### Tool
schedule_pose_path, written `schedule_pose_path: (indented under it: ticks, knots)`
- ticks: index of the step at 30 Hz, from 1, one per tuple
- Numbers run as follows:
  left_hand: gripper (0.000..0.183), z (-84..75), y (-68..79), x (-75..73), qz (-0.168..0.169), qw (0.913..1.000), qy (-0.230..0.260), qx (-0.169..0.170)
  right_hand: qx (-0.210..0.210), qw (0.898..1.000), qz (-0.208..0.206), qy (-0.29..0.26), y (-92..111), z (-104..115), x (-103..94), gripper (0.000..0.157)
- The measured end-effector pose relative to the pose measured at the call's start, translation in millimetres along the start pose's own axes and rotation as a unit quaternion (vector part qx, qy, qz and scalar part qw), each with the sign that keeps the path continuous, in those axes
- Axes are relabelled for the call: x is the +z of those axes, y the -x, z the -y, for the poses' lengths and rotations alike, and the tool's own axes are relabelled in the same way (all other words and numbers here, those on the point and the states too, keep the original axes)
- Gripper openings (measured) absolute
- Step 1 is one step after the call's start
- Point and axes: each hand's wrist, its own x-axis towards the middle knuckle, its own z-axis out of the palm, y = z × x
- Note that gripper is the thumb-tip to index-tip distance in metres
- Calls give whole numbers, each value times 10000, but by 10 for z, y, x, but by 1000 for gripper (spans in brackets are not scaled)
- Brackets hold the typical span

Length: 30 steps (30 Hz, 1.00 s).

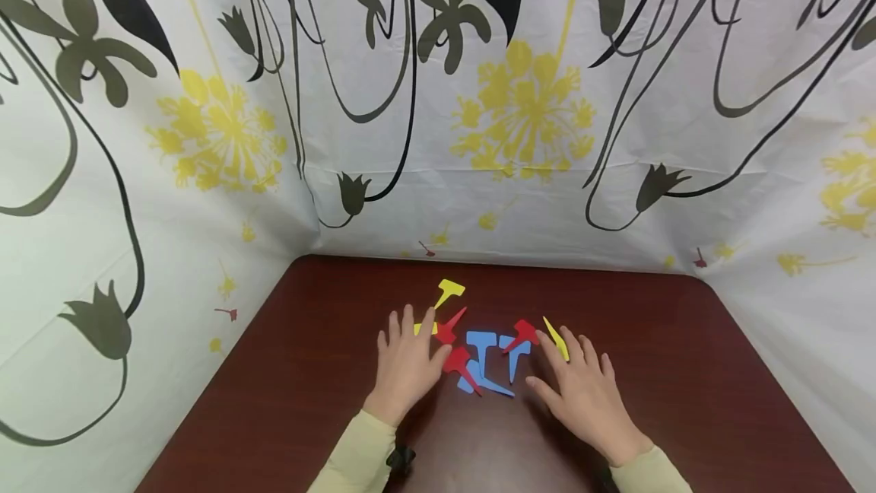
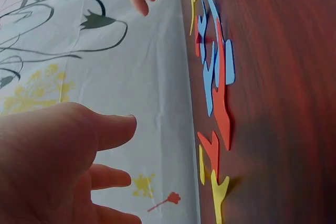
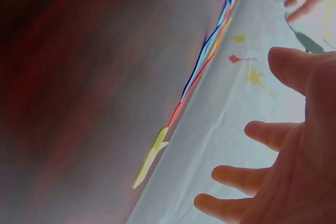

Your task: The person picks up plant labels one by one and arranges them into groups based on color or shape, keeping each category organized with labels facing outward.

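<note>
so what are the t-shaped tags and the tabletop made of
The T-shaped tags look like thin matte plastic, judging by their flat, even colour and crisp edges. The tabletop could be wood or wood-look laminate, slightly glossy, given its reddish-brown streaks and soft pale reflection.

A dark-red table (image 1: 472,432) bears scattered T-shaped tags (image 1: 482,339) (yellow, red, blue).

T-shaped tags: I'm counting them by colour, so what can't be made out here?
- Head view: part of one yellow tag, hidden by the left hand.
- Head view: part of the lowest blue tag, covered by a red tag.
- Left wrist view: one end of the bottom yellow tag, cut off by the bottom edge.
- Right wrist view: individual shapes in the far row of tags, overlapping edge-on.
</note>
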Motion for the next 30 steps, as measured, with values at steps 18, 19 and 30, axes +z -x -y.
schedule_pose_path:
  ticks: [18, 19, 30]
  knots:
    - [53, -52, -522, 82, 78, 9962, -321, 803, -519, 9977, 342, 263, -172, -337, -80, 83]
    - [52, -54, -543, 98, 100, 9961, -302, 827, -552, 9974, 352, 297, -176, -364, -86, 82]
    - [42, -36, -814, 327, 408, 9981, 99, 446, -950, 9932, 418, 532, -147, -406, -33, 80]
